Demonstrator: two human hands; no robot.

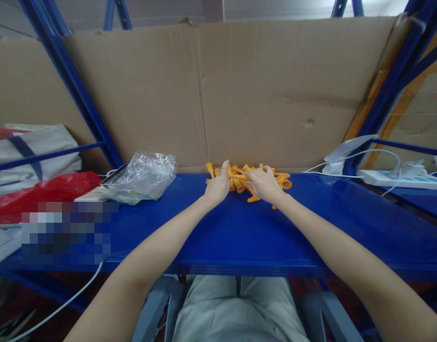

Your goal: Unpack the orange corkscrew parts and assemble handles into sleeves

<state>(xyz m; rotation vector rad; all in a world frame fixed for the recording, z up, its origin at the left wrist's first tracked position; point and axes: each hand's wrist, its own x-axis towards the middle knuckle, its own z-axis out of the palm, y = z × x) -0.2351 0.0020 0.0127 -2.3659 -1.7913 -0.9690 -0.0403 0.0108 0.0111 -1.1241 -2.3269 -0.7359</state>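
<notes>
A pile of small orange-yellow plastic pieces [238,184], several with flared trumpet-like ends, lies on the blue shelf top against the cardboard. My left hand [217,186] rests at the pile's left side, one finger stretched away from me, its other fingers partly hidden. Over the right part of the pile lies my right hand [265,184], thumb and fingers apart and touching the pieces. One slim orange piece spans the gap between the hands; whether either hand grips it does not show. More flared ends stick out beyond the right hand.
A tall cardboard sheet [275,95] stands behind the blue shelf [239,237], between blue posts. At left are a clear plastic bag [143,175], a red bag [43,194] and a white bag [29,147]. A white power strip [399,179] with cables sits at right.
</notes>
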